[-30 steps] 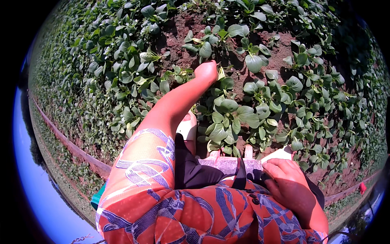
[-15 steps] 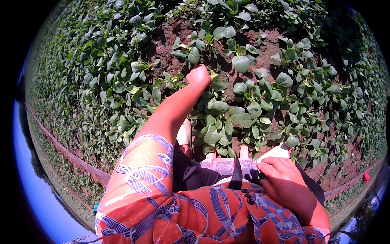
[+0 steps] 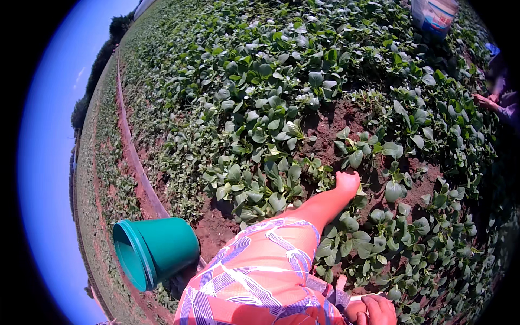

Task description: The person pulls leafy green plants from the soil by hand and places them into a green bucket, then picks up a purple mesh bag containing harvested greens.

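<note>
My left hand (image 3: 347,182) reaches out from a patterned orange sleeve to bare reddish soil (image 3: 330,135) between low leafy green plants (image 3: 260,189). Its fingers are curled down beside a small weedy plant (image 3: 320,172); whether they grip anything is hidden. My right hand (image 3: 379,310) shows only partly at the bottom edge, fingers curled, close to my lap and beside a thin white object (image 3: 358,297). I cannot make out if it holds that.
A teal bucket (image 3: 157,250) lies tilted on the ground to my left, by a long border line (image 3: 132,157) along the bed. A white sack (image 3: 433,13) stands far ahead. Another person's hand (image 3: 487,101) works at the right edge.
The view has swung up and left, bringing the teal bucket and sky into sight. My left hand stays stretched out among the plants; my right hand has dropped to the bottom edge.
</note>
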{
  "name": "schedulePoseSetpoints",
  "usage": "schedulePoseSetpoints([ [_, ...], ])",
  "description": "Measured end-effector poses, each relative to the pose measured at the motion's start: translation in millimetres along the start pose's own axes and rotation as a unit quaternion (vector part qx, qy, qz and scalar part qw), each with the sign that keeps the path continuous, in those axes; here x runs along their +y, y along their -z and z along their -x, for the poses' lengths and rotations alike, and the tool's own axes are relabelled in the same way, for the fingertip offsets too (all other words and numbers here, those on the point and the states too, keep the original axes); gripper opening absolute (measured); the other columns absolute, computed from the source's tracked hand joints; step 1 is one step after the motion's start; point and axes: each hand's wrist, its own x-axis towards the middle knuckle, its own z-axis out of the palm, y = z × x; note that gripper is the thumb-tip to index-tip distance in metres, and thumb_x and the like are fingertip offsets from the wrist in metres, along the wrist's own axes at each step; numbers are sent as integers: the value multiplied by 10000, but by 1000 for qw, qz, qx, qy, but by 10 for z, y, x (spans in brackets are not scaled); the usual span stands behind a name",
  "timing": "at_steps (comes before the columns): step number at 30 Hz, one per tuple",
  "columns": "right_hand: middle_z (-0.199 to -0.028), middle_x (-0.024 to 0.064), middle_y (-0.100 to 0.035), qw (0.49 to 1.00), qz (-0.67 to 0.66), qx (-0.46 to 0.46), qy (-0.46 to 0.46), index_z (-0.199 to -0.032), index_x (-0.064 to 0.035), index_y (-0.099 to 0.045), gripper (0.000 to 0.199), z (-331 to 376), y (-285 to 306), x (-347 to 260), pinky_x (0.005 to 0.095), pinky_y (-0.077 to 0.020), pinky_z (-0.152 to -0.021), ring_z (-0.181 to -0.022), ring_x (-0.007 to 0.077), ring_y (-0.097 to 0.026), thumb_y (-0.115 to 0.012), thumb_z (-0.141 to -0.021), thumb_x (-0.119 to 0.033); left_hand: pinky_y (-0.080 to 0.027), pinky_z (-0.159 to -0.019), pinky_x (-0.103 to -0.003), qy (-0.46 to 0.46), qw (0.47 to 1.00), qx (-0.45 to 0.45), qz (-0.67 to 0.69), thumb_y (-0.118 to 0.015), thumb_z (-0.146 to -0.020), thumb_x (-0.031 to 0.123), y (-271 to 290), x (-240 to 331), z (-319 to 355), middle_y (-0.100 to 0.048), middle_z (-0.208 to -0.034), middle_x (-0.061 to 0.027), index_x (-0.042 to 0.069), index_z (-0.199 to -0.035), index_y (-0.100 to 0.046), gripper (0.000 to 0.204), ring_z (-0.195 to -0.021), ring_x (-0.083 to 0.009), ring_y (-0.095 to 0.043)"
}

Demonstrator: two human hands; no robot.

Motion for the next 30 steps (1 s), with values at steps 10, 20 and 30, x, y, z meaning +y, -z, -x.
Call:
schedulePoseSetpoints([
  [10, -916, 159, -531, 999, -26, -32, -16, -938, -2, -535, 322, -148, 6, 5, 367, -393, -776, -859, 309, -507, -571, -622, -54, -371, -652, -411, -149, 963, -156, -161, -487, -746, 154, 33, 69, -44, -527, -990, -114, 36, -954, -585, 258, -831, -236, -527],
  [20, -919, 163, -531, 996, -68, -42, -27, -941, 2, -533, 324, -125, 165, 160, 365, -392, -780, -864, 312, -505, -567, -623, -49, -395, -623, -512, -42, 967, -211, -135, -455, -775, 148, -146, 68, -86, -473, -1101, -148, 15, -1041, -515, 303, -881, -292, -523],
  [30, -922, 167, -530, 991, -91, -37, -89, -944, 6, -531, 325, -93, 201, 243, 364, -391, -784, -870, 314, -504, -564, -625, -43, -463, -581, -344, -112, 970, -215, -36, -544, -667, 112, 58, -4, -140, -612, -807, -35, 126, -782, -646, 154, -755, -207, -586],
])
